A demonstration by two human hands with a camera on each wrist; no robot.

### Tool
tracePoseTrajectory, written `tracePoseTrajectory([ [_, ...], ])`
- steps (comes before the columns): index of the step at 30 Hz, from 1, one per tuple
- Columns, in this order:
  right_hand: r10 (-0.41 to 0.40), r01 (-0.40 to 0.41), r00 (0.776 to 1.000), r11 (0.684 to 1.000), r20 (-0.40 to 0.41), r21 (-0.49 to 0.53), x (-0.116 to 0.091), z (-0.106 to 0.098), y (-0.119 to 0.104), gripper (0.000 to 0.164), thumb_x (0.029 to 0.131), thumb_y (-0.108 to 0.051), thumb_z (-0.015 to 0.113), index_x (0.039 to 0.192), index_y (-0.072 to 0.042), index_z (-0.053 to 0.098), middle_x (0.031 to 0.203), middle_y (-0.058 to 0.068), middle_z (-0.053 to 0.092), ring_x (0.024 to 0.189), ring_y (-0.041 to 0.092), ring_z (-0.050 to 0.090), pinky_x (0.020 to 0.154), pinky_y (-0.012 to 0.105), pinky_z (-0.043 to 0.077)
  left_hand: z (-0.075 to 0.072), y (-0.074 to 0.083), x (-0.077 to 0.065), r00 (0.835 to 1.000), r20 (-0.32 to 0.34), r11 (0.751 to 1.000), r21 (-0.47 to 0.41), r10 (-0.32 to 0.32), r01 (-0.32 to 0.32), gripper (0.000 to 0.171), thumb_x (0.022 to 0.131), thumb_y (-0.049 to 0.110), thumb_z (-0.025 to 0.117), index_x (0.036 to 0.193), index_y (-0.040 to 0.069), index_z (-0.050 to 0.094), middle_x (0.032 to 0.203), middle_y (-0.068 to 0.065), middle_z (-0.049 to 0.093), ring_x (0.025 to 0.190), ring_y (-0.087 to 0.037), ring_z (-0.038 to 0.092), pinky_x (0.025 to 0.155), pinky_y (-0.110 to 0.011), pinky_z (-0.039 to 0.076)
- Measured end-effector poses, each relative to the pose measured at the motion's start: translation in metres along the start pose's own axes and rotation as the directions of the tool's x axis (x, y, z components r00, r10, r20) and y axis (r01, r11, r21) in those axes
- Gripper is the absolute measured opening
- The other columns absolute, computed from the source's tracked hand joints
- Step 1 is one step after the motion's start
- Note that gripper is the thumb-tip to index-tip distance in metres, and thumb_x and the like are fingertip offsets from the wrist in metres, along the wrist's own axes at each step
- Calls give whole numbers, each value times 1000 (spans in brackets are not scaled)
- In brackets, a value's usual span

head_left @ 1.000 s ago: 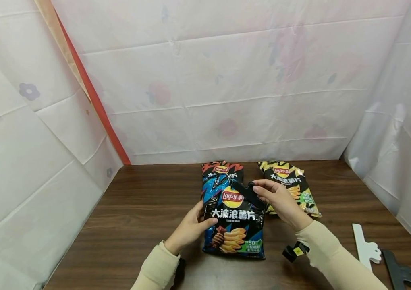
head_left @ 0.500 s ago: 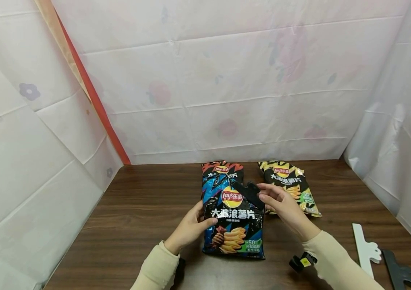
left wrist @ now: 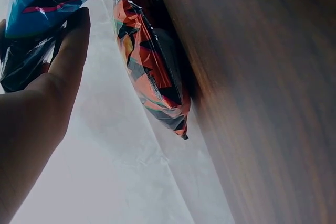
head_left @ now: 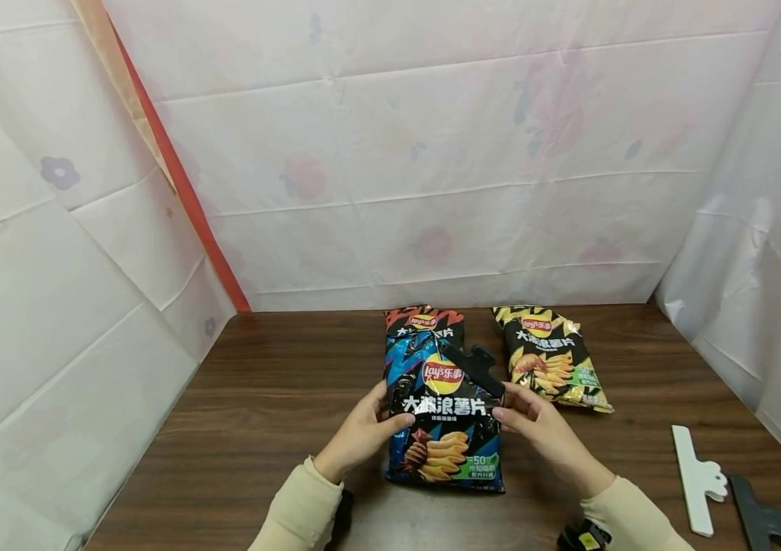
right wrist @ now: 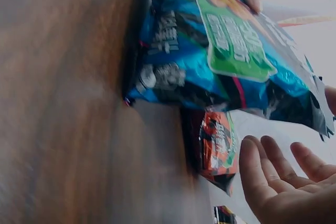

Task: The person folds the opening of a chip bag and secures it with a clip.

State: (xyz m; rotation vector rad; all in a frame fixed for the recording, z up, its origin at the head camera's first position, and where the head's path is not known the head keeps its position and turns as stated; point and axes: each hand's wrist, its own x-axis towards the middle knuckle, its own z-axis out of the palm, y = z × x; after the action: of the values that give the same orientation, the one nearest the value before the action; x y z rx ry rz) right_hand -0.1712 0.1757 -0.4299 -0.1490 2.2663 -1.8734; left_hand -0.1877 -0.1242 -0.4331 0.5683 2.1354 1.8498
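Observation:
A blue and black bag of potato chips (head_left: 442, 455) stands propped up in the middle of the table. My left hand (head_left: 357, 435) grips its left edge, thumb over the front and fingers behind. Across the bag's upper right corner sits a black bag clip (head_left: 478, 369), slanting down to the right. My right hand (head_left: 547, 440) is at the bag's right edge just below the clip. In the right wrist view the fingers (right wrist: 273, 166) of that hand are spread and apart from the bag, with the thumb at its edge.
Behind the blue bag stands a red chip bag (head_left: 447, 315), mostly hidden. A yellow and black chip bag (head_left: 535, 343) lies to the back right. Near the right edge of the table (head_left: 273, 428) lie a white bag clip (head_left: 694, 482) and another black clip (head_left: 756, 516).
My right hand has let go of the black clip and moved down to the bag's right edge. The clip stays on the bag's corner. My left hand keeps its grip.

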Motion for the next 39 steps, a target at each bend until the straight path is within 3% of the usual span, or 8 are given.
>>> tracePoseTrajectory([
  [6,47,-47,999,999,23,-1,-5,6,6,67,96,-20,63,149,6,31,129,21,48,105,13,56,90,36,55,1,1,0,1000,-7,1000,-5,-8,8,67,95,22,66,152,15,31,140,-17,53,112,-21,61,89,-26,53],
  [17,-57,49,989,997,136,58,-6,10,13,60,97,-20,62,142,12,38,128,25,56,100,2,62,87,27,54,0,-1,0,1000,-15,1000,18,-20,20,64,96,22,64,152,16,32,137,-16,55,109,-20,61,87,-25,53],
  [26,-21,13,995,997,97,78,-4,12,16,54,97,-21,63,138,9,45,120,15,60,99,5,62,87,30,53,0,-1,1,999,-32,998,51,-30,32,62,96,25,64,150,17,35,134,-16,57,105,-17,61,86,-24,52],
  [31,-22,13,995,996,96,92,-2,13,16,53,97,-21,62,137,9,45,121,16,60,100,8,62,87,30,54,0,-1,1,998,-40,998,51,-38,40,62,96,26,64,151,17,34,134,-15,58,104,-17,60,86,-25,51],
  [39,-24,13,995,995,98,103,4,16,17,53,96,-21,63,136,10,47,116,13,61,97,8,62,85,30,55,-1,0,-1,998,-44,998,42,-38,39,65,99,27,60,154,15,27,141,-16,51,114,-21,60,93,-30,52],
])
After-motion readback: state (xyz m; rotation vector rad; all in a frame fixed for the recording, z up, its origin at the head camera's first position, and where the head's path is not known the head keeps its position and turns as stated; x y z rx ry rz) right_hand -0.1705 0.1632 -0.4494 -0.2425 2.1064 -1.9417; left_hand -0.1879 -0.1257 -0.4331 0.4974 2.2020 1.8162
